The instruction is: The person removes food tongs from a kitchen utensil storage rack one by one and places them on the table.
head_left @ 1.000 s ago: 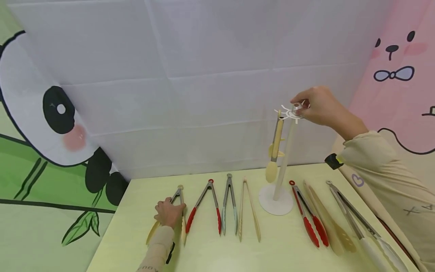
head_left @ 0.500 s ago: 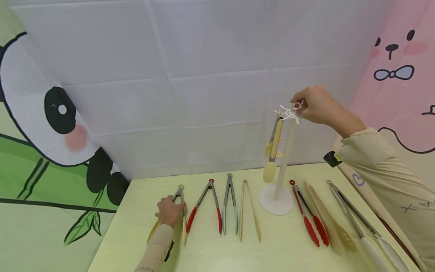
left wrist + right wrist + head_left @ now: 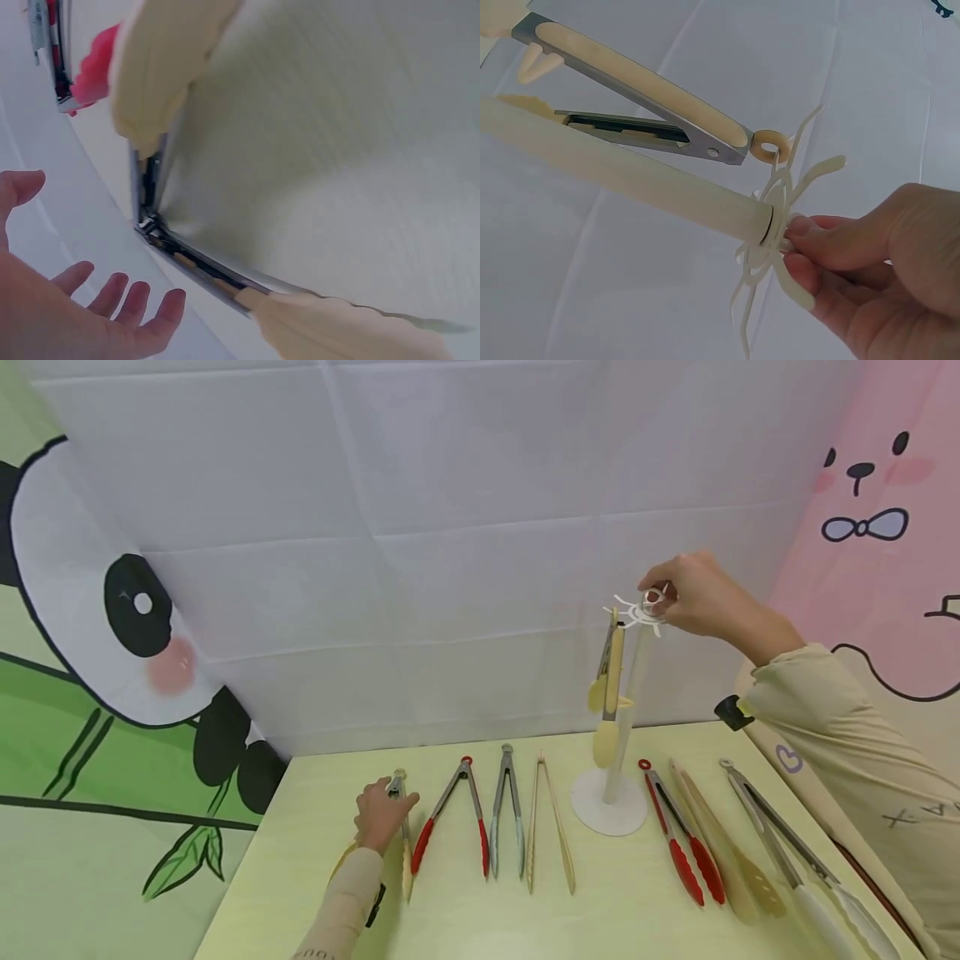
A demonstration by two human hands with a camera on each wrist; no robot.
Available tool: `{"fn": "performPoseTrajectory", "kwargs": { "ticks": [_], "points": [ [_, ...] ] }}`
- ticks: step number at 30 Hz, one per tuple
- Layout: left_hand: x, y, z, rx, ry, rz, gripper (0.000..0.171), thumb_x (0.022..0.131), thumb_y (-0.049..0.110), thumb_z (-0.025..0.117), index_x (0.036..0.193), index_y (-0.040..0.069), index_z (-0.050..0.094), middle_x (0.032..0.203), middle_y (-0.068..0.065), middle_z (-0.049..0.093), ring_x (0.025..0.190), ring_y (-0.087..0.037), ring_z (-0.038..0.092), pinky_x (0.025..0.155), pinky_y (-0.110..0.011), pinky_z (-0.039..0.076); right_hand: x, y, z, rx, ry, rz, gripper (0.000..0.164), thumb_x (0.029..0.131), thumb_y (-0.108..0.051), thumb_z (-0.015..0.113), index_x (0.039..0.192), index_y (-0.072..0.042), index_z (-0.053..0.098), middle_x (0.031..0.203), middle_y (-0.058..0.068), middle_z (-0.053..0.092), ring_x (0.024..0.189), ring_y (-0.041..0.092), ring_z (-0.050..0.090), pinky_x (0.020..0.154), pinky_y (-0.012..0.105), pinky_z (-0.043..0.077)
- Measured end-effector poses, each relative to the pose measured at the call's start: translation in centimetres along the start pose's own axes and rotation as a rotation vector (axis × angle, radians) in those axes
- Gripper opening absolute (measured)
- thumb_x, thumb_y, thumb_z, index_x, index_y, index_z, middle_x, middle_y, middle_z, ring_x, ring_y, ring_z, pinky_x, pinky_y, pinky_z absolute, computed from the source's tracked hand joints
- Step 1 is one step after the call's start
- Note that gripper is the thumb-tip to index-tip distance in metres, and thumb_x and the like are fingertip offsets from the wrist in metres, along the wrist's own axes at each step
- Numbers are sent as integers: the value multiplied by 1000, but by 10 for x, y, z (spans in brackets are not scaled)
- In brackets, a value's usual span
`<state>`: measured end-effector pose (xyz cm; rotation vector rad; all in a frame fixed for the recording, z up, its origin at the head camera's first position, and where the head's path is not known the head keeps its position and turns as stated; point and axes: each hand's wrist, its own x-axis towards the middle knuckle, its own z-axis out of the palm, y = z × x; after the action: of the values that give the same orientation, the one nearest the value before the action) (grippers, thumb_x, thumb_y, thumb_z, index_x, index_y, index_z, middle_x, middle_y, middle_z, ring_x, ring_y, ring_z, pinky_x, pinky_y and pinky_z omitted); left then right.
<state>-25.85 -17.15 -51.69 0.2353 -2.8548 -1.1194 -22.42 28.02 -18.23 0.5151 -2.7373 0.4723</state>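
My left hand (image 3: pixel 381 817) is above a pair of pale-yellow-tipped tongs (image 3: pixel 406 852) lying spread on the table. In the left wrist view, its fingers (image 3: pixel 171 307) are loosely bent and stand apart from the tongs' hinge (image 3: pixel 150 225). At the top of a white upright stand (image 3: pixel 610 802), my right hand (image 3: pixel 705 597) pinches the knob above the ring of hooks (image 3: pixel 780 191) between thumb and fingers. Another pair of yellow tongs (image 3: pixel 613 672) hangs by its loop from one of these hooks.
Between hand and stand lie red tongs (image 3: pixel 477 818), light-blue-tipped tongs (image 3: pixel 507 810) and thin beige tongs (image 3: pixel 558 827). Right of the stand are more red tongs (image 3: pixel 682 843), wooden-coloured tongs (image 3: pixel 720 835) and long white-tipped tongs (image 3: pixel 787 843). A white cloth wall (image 3: pixel 480 677) stands behind the table.
My left hand has moved slightly away from me and to the right, toward the tongs' hinge end. The hooks have turned a little, and the hanging tongs have swung. My right hand stays at the knob.
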Motion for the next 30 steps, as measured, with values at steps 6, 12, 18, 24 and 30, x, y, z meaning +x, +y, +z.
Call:
{"fn": "performPoseTrajectory", "kwargs": {
  "ticks": [6, 12, 18, 24, 30],
  "points": [
    [4, 18, 1, -112, -9, 18, 65, 82, 38, 69, 136, 8, 48, 135, -23, 42, 124, -43, 35, 89, -61, 36, 0, 0, 0, -11, 4, -9, 26, 79, 13, 57, 102, 7, 69, 88, 16, 68, 77, 26, 61, 66, 37, 47],
    [4, 40, 0, -233, -3, 80, 62, 83, 31, 71, 135, 6, 49, 133, -22, 45, 122, -40, 42, 91, -56, 40, 1, 2, 1, -11, 14, -18, 26, 78, 12, 57, 100, 6, 69, 87, 15, 68, 76, 25, 60, 65, 36, 45],
    [9, 62, 3, -343, 1, 161, 60, 82, 31, 74, 134, 12, 51, 132, -12, 48, 118, -31, 44, 89, -49, 42, 1, 4, 2, 0, 31, -33, 26, 77, 13, 56, 98, 6, 69, 86, 15, 68, 74, 25, 60, 64, 36, 45],
    [10, 88, 1, -482, 15, 288, 53, 81, 29, 75, 130, 20, 56, 128, -1, 54, 114, -23, 48, 83, -45, 45, 0, 7, 2, 1, 49, -56, 26, 76, 13, 57, 97, 5, 70, 84, 13, 69, 73, 24, 61, 61, 32, 45],
    [8, 116, 5, -558, -18, 448, 51, 83, 26, 74, 131, 20, 55, 127, -2, 55, 113, -22, 51, 82, -41, 49, 0, 10, 3, 6, 41, -41, 25, 78, 12, 59, 100, 5, 69, 87, 14, 69, 75, 25, 60, 63, 34, 45]
  ]
}}
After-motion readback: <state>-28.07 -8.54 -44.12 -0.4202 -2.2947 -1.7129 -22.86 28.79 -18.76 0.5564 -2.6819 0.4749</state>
